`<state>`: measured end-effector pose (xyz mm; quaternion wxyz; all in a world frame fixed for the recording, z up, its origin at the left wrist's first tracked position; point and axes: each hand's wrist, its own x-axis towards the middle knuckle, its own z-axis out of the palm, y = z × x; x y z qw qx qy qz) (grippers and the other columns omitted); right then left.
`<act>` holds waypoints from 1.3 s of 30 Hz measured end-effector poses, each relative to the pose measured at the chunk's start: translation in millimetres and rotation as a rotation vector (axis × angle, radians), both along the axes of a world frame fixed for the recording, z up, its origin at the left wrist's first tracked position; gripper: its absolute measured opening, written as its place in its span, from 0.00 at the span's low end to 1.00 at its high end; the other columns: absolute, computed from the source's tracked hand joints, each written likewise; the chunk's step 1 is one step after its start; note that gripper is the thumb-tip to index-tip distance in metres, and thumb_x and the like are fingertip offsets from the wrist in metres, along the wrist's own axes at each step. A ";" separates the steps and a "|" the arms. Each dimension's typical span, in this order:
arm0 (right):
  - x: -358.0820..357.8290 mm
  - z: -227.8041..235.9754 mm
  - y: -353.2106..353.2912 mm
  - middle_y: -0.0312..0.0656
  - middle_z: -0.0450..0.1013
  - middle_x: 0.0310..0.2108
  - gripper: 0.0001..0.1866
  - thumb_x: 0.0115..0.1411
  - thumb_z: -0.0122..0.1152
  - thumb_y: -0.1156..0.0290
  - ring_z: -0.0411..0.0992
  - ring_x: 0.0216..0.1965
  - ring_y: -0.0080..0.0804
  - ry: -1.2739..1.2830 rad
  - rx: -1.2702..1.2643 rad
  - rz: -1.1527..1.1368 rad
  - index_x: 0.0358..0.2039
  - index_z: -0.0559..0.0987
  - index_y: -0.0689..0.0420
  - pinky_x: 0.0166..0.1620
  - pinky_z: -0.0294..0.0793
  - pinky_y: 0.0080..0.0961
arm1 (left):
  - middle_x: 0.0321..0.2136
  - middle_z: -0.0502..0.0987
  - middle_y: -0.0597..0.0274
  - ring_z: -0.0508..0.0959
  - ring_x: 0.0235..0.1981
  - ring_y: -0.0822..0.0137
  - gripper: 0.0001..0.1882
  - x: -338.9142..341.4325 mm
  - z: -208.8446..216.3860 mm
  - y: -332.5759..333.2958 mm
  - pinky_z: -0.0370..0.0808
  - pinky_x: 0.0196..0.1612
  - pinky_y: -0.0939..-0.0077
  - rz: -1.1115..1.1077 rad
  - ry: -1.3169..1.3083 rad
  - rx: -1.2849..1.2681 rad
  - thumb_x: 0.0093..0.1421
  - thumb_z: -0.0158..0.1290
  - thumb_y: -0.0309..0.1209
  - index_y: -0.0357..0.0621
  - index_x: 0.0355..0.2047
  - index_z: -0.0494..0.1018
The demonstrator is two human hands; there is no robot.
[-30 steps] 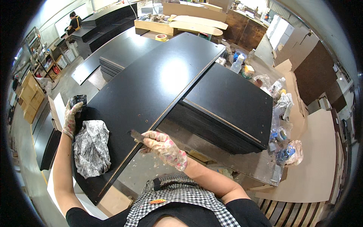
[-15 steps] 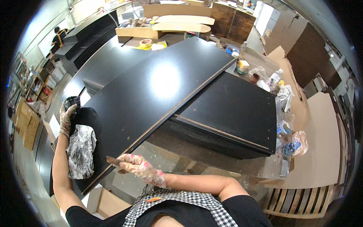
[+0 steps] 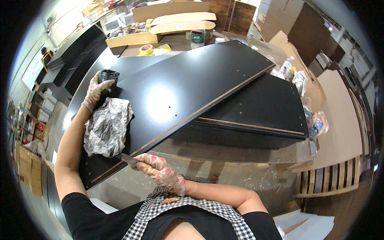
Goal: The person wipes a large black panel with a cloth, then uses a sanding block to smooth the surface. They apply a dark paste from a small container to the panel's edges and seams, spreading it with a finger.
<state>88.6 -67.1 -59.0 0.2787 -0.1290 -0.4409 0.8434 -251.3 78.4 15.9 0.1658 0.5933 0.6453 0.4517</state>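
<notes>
Gloved in a floral print, my left hand (image 3: 95, 93) grips a small black cup (image 3: 109, 75) above the left part of a large black panel (image 3: 196, 76). A crumpled, black-stained white rag (image 3: 108, 128) lies on the panel beside my left forearm. My right hand (image 3: 164, 172), in a matching glove, is closed on a short flat tool (image 3: 128, 160) that looks like a paintbrush. Its dark tip is at the panel's near edge, next to the rag; whether it touches is unclear. The panel lies slantwise over a stack of black boards (image 3: 256, 106), its raw brown edge facing me.
Behind the panel stand a green-labelled jar (image 3: 197, 39), a tape roll (image 3: 146, 50) and a wooden tray (image 3: 132, 40) of small items. Bottles (image 3: 286, 66) and crumpled plastic line the right side. A slatted wooden pallet (image 3: 330, 178) sits low right. Another person (image 3: 46, 58) is far left.
The whole view has shifted. My left hand with the cup, and the rag, now appear higher and farther right. The tool's dark tip now shows at the panel's edge by the rag.
</notes>
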 end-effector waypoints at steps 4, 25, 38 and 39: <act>-13.7 -7.9 6.1 0.30 0.68 0.31 0.11 0.70 0.52 0.70 0.63 0.30 0.16 -0.004 0.294 -0.166 0.48 0.77 0.62 0.34 0.65 0.15 | 0.36 0.80 0.62 0.78 0.33 0.71 0.25 7.7 -3.3 25.7 0.76 0.40 0.76 -0.055 -0.123 -0.099 0.50 0.63 0.34 0.39 0.48 0.74; 134.9 42.2 56.3 0.38 0.76 0.27 0.21 0.68 0.55 0.72 0.70 0.19 0.20 -0.123 0.361 -0.405 0.60 0.71 0.64 0.22 0.70 0.19 | 0.49 0.76 0.56 0.77 0.50 0.61 0.42 182.4 69.2 -148.7 0.73 0.58 0.64 -0.240 -0.002 -0.014 0.41 0.73 0.40 0.41 0.56 0.70; 168.1 52.2 75.1 0.53 0.76 0.52 0.22 0.61 0.57 0.79 0.68 0.16 0.17 -0.124 0.414 -0.384 0.56 0.74 0.69 0.17 0.64 0.13 | 0.57 0.69 0.53 0.70 0.60 0.55 0.58 243.1 -11.8 -184.7 0.67 0.64 0.59 -0.239 -0.218 0.289 0.34 0.78 0.39 0.41 0.64 0.60; 166.5 51.0 75.7 0.53 0.75 0.54 0.23 0.61 0.57 0.78 0.67 0.16 0.16 -0.119 0.396 -0.403 0.57 0.73 0.68 0.17 0.65 0.13 | 0.57 0.70 0.53 0.70 0.60 0.56 0.57 228.9 -0.7 -187.2 0.67 0.63 0.59 -0.204 -0.080 0.441 0.34 0.78 0.39 0.41 0.64 0.60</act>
